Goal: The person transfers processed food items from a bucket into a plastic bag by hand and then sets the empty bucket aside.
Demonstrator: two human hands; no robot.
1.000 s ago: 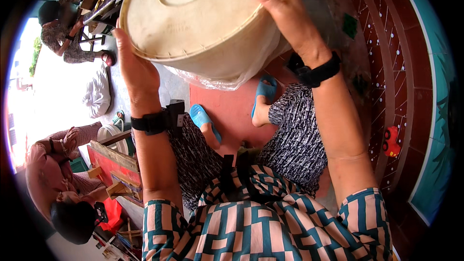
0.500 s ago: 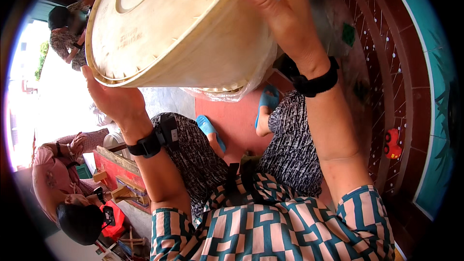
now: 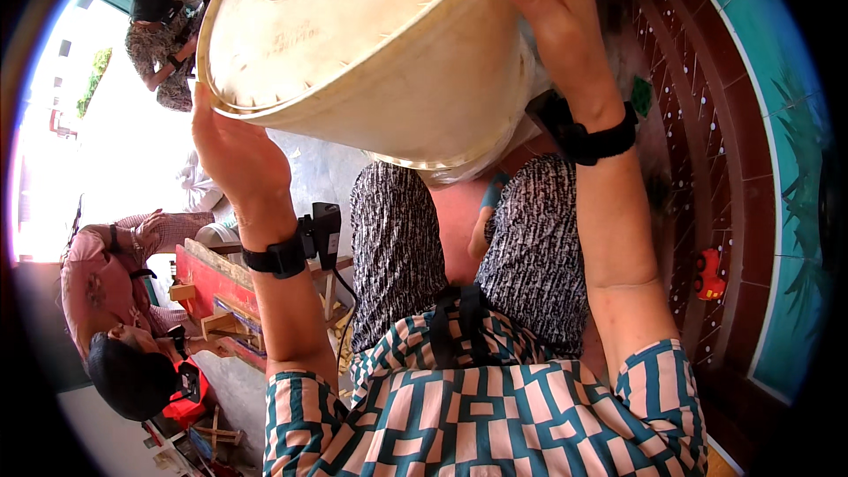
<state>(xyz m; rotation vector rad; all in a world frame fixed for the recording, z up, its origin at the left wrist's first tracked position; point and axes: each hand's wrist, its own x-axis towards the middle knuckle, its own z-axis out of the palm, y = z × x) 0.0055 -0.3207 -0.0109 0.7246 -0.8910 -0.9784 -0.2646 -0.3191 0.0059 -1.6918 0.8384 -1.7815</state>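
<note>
A large cream-coloured plastic bucket [image 3: 397,79] is held up in front of me, tilted so that its round base faces me. My left hand [image 3: 238,155] supports the left edge of the base; the bucket partly hides its fingers. On the other side, my right hand [image 3: 561,31] grips the base's edge, thumb towards me. Clear plastic film [image 3: 486,162] shows beneath the bucket's far end, above my knees. Whatever the bucket holds, if anything, is hidden.
At the lower left, a person [image 3: 132,327] works beside a red wooden bench [image 3: 221,278]. Another person [image 3: 163,44] is at the upper left. A red toy [image 3: 709,275] lies on the brown tiled step [image 3: 758,212] to my right, along a teal wall [image 3: 799,168].
The bucket and both hands have shifted right in view. My knees have come closer together, and my left foot is no longer visible. The bucket stays in both hands.
</note>
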